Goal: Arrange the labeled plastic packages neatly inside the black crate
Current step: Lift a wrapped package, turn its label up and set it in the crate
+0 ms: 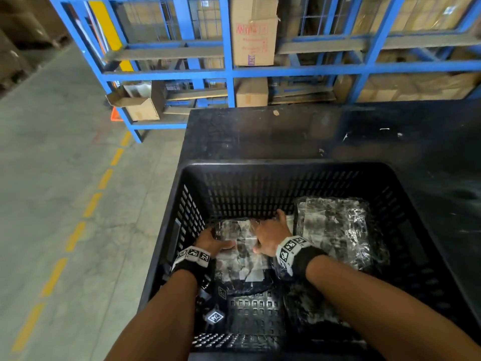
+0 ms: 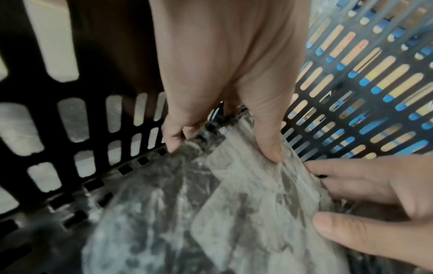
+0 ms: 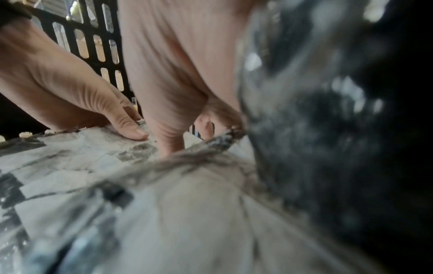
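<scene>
Packages are what I'm settling: the left stack (image 1: 240, 252) lies on the floor of the black crate (image 1: 260, 169), near its left wall, with a second stack (image 1: 335, 230) just beside it on the right. My left hand (image 1: 212, 242) and right hand (image 1: 270, 235) each pinch its far edge, thumbs on top. Next, I judge, comes squaring it against its neighbour. Label print is unreadable, and my forearms hide the near packages.

A black table (image 1: 286, 131) stands before blue steel shelving (image 1: 229, 71) that holds cardboard boxes (image 1: 253, 35). An open carton (image 1: 135, 105) sits on the shelving's low left corner. Left of the table, dashed yellow floor lines (image 1: 91, 204) cross the concrete.
</scene>
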